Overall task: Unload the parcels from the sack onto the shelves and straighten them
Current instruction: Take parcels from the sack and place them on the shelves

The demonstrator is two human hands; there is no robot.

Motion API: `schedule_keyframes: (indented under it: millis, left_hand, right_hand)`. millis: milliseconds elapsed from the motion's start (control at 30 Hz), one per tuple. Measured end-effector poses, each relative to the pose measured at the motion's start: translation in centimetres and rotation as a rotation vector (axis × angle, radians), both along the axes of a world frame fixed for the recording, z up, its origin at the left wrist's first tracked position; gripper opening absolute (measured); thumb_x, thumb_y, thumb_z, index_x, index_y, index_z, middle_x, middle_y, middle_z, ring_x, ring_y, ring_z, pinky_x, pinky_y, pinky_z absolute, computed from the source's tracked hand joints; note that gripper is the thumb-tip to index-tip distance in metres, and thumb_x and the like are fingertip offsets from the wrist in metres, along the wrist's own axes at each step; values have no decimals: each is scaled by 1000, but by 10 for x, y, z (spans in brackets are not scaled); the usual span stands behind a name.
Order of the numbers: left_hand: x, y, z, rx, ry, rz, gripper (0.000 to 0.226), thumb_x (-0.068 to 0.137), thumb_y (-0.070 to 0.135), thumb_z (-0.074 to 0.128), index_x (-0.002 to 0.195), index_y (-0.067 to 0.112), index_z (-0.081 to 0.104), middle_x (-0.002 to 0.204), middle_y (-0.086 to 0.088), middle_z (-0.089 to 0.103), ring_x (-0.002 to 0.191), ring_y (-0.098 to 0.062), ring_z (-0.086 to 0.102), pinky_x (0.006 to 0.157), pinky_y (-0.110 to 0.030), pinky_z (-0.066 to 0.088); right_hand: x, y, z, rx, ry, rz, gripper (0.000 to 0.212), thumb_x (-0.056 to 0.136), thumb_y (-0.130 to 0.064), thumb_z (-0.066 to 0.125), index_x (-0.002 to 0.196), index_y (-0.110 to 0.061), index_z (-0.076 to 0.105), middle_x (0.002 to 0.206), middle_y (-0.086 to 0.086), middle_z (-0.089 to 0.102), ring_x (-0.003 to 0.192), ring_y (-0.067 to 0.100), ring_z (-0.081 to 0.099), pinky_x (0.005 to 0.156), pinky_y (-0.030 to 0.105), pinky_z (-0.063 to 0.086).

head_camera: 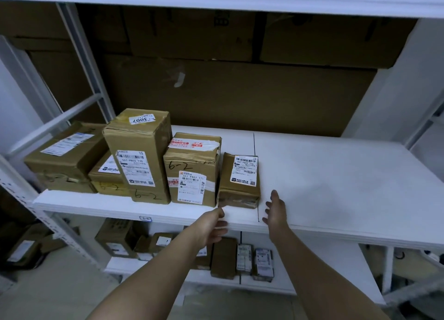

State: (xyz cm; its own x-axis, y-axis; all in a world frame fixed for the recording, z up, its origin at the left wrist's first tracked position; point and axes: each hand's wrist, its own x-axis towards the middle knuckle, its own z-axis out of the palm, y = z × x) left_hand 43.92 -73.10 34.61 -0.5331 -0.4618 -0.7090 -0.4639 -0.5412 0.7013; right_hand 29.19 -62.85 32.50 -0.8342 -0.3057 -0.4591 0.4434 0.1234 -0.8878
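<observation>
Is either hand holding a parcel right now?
No, the left hand and right hand hover open near the small parcel, gripping nothing.

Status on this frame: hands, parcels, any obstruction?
Left hand and right hand open, flanking small parcel, not touching. Five parcels on the shelf. Nothing in the way.

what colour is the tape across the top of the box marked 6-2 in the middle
White tape with red print, on the brown box; the head view shows it best.
</observation>
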Motion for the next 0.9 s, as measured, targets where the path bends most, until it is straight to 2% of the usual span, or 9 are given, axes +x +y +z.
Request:
schedule_keyframes:
  millis: [67, 100, 167, 200, 367, 500, 567, 667, 900]
  left_hand:
    - [0, 7, 0, -23, -20, -8, 18, 94, 26, 48, 102, 12, 58, 102, -6, 65, 80, -18, 63, 79, -30, 46]
    - [-2, 12, 1, -43, -31, -11, 18, 94, 25, 47, 101, 12, 57, 99, -5, 64, 79, -17, 61, 76, -29, 45]
    - [-8, 23, 0, -88, -47, -29, 18, 96, 25, 45, 101, 10, 56, 96, -5, 63, 78, -17, 59, 68, -27, 44]
    - [-11, 30, 0, -105, -46, -32, 19, 97, 24, 44, 102, 9, 55, 93, -5, 62, 77, -18, 58, 66, -26, 44]
    - [-35, 79, -4, -175, -13, -67, 15, 98, 16, 44, 93, 5, 53, 78, -6, 57, 67, -18, 53, 58, -25, 40]
    - [-59, 131, -7, -220, -19, -161, 21, 95, 10, 47, 74, 11, 47, 73, -8, 53, 63, -19, 48, 59, -25, 33]
    - [-72, 164, -9, -235, -14, -202, 20, 96, 14, 48, 77, 12, 48, 77, -8, 54, 63, -17, 49, 55, -23, 34]
    - [-93, 220, -15, -260, -50, -252, 12, 97, 19, 49, 91, 9, 52, 88, -7, 58, 67, -14, 53, 59, -24, 34]
    - [-152, 372, -40, -252, -93, -343, 9, 94, 14, 49, 92, 7, 53, 93, -10, 59, 78, -23, 56, 66, -27, 36]
  right_hand:
    - [4, 13, -3, 22, 11, -19, 48, 101, -42, 39, 131, -5, 49, 122, 15, 55, 102, 26, 52, 95, 40, 45]
    - [6, 21, -4, 24, 8, -12, 45, 101, -37, 41, 127, -2, 52, 114, 14, 57, 93, 23, 53, 82, 34, 46]
    - [11, 41, -6, 49, -2, 20, 35, 99, -23, 47, 120, 4, 56, 98, 12, 59, 74, 19, 52, 62, 27, 38]
    - [12, 52, -6, 72, -12, 44, 31, 98, -18, 48, 118, 4, 57, 96, 12, 60, 70, 18, 52, 59, 25, 36]
    - [10, 114, -9, 175, -16, 130, 19, 99, -19, 50, 108, -4, 58, 98, 14, 62, 73, 21, 55, 60, 25, 39]
    - [-5, 175, -14, 277, 40, 180, 29, 100, -21, 47, 119, -1, 57, 100, 13, 63, 78, 23, 57, 66, 27, 42]
    - [-17, 211, -16, 321, 60, 203, 29, 99, -19, 48, 120, -1, 56, 97, 13, 63, 70, 19, 56, 60, 24, 42]
    - [-36, 272, -24, 392, 115, 245, 28, 97, -19, 49, 119, -2, 54, 97, 12, 63, 67, 14, 55, 51, 20, 38]
    - [-89, 438, -56, 489, 50, 222, 15, 96, -14, 49, 100, -4, 59, 85, 13, 57, 65, 20, 50, 59, 25, 38]
